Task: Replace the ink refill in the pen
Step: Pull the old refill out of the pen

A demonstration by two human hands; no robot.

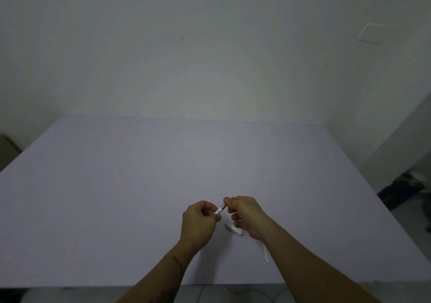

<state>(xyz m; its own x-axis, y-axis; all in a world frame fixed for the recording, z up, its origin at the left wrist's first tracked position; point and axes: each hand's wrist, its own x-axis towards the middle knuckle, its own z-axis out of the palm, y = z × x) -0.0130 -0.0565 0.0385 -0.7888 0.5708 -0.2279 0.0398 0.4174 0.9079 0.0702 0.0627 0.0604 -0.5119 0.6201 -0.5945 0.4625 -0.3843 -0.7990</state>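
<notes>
A: Presently, item one?

B: Left hand (200, 218), raised above the table (116, 197), fingers curled in and pinching the near end of a slim pen part (220, 209), pale and clear at that end.

A: Item two?

B: Right hand (245, 214), also raised, thumb and forefinger closed on the far end of the same pen part, where it turns dark. A thin point shows just past those fingertips. The other fingers are loosely bent beneath.

A: So the part spans both hands?

B: Yes, tilted, low at the left hand, higher at the right. Only a short stretch shows between them. Whether it is the barrel or the refill alone, I cannot tell; it is too small.

A: Items on the surface?

B: One short pen piece (234, 229), clear with a dark end, lying flat on the table just below the right hand. One thin white rod (265, 253), lying on the table near the right forearm, partly hidden behind it.

A: The surface itself?

B: Pale lilac top, set against a white wall (210, 46). A wall plate (372, 33) at upper right.
</notes>
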